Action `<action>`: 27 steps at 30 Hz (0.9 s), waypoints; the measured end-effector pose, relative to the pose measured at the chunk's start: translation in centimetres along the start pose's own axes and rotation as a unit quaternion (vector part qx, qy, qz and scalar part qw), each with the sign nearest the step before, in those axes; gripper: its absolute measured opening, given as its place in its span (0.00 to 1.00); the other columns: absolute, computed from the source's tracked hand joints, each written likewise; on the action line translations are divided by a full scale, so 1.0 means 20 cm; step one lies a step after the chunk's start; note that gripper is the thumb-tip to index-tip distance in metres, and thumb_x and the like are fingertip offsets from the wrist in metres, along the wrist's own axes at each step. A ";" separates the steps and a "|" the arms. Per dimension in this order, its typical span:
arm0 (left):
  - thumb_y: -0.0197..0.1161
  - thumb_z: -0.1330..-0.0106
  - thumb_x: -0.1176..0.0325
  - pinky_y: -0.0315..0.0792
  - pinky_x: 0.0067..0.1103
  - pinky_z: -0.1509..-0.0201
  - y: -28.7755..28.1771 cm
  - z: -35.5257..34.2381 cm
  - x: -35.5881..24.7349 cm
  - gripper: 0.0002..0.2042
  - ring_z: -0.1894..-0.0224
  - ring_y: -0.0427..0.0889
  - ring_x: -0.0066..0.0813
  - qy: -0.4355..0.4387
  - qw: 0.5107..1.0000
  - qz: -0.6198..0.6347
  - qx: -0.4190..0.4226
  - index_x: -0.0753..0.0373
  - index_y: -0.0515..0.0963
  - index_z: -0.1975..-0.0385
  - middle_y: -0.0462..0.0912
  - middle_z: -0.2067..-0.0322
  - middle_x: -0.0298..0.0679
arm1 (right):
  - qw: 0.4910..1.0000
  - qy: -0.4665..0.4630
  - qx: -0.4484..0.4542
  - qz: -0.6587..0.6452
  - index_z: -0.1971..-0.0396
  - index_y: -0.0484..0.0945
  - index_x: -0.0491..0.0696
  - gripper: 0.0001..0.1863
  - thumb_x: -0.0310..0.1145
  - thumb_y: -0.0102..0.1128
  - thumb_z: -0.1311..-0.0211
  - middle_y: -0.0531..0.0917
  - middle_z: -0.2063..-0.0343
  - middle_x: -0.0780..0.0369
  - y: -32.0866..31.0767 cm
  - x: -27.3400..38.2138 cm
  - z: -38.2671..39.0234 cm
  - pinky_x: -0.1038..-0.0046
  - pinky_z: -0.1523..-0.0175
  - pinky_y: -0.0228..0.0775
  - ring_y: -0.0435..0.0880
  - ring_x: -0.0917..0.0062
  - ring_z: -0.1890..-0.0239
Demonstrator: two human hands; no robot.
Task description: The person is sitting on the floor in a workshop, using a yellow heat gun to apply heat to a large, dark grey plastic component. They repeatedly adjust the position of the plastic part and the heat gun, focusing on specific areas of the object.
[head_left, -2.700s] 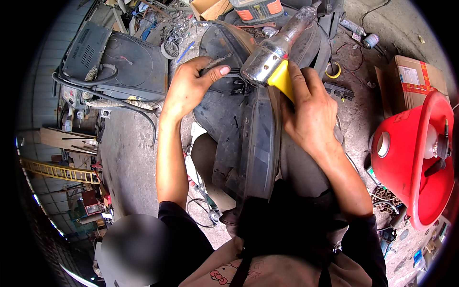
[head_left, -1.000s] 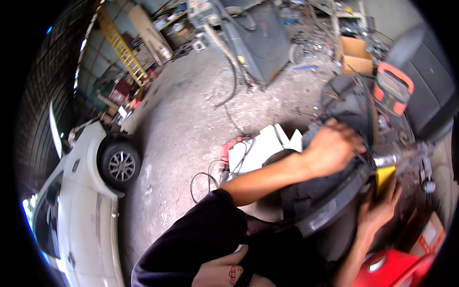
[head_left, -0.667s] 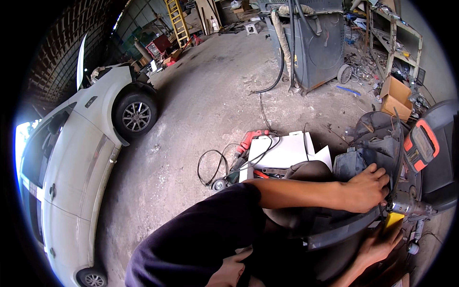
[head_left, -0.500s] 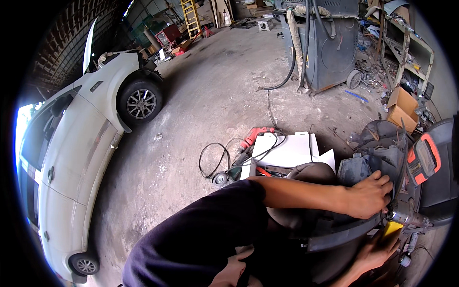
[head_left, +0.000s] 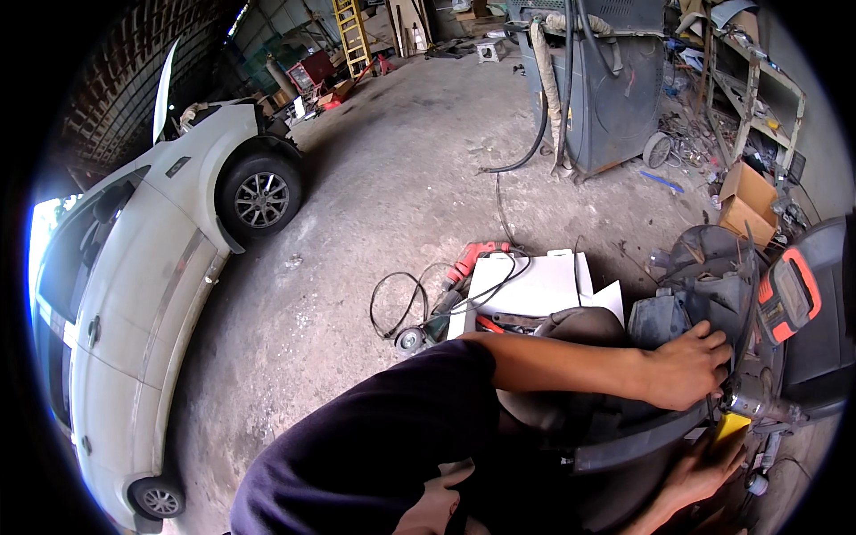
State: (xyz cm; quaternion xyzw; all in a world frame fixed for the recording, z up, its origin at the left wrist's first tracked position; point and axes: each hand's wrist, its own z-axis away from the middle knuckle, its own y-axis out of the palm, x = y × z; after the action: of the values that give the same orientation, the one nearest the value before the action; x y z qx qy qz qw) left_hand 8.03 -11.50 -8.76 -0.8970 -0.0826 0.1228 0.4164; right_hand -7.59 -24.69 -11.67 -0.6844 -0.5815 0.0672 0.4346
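My left hand is closed, its fingers curled down at the end of a long curved black plastic part lying across my lap. A thin dark strip shows just under the fingertips; what it belongs to is hidden. Lower down, my right hand reaches up from beneath that part, thumb and fingers against a small flat yellow piece. Its fingers are partly in shadow. Right beside the yellow piece is a silver metal cylinder.
A white box holding tools stands ahead, beside a red power tool and an angle grinder with looped cable. Dark plastic parts, an orange-and-black case and a black seat crowd the right. A white car stands left.
The view has shifted very slightly. Both hands keep their places on the black plastic part and the yellow piece.
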 end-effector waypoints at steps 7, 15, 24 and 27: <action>0.64 0.35 0.62 0.63 0.33 0.48 -0.17 -0.01 0.01 0.14 0.50 0.72 0.38 -0.006 0.995 -0.026 0.095 0.66 0.83 0.56 0.80 0.57 0.39 | 0.998 0.066 0.006 0.010 0.39 0.74 0.41 0.30 0.34 0.68 0.41 0.76 0.46 0.43 0.01 0.14 -0.05 0.58 0.47 0.76 0.81 0.45 0.50; 0.66 0.39 0.72 0.63 0.33 0.45 -0.17 -0.07 -0.02 0.16 0.45 0.72 0.40 -0.011 0.991 0.034 0.132 0.67 0.81 0.51 0.78 0.51 0.40 | 0.991 0.117 0.017 -0.067 0.40 0.74 0.41 0.29 0.27 0.69 0.45 0.78 0.53 0.50 -0.07 0.14 -0.08 0.61 0.49 0.77 0.84 0.52 0.54; 0.63 0.39 0.74 0.62 0.33 0.44 -0.19 -0.01 -0.04 0.19 0.44 0.72 0.41 -0.018 0.994 0.041 0.100 0.68 0.79 0.47 0.78 0.47 0.42 | 0.996 0.067 -0.003 -0.054 0.39 0.72 0.41 0.31 0.28 0.67 0.45 0.78 0.54 0.52 -0.04 0.14 -0.07 0.57 0.57 0.79 0.84 0.52 0.59; 0.61 0.35 0.69 0.60 0.34 0.43 -0.17 -0.01 -0.03 0.17 0.45 0.71 0.40 -0.007 0.995 0.047 0.087 0.68 0.80 0.49 0.79 0.51 0.41 | 0.995 0.083 0.002 -0.060 0.39 0.73 0.41 0.31 0.27 0.68 0.45 0.78 0.54 0.51 -0.04 0.15 -0.07 0.59 0.55 0.78 0.84 0.53 0.58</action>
State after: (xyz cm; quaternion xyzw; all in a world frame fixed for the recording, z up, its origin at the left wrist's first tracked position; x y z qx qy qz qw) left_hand 7.33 -9.58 -5.91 -0.8593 -0.0326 0.1556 0.4861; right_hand -6.43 -22.95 -8.98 -0.6506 -0.5834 -0.0151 0.4859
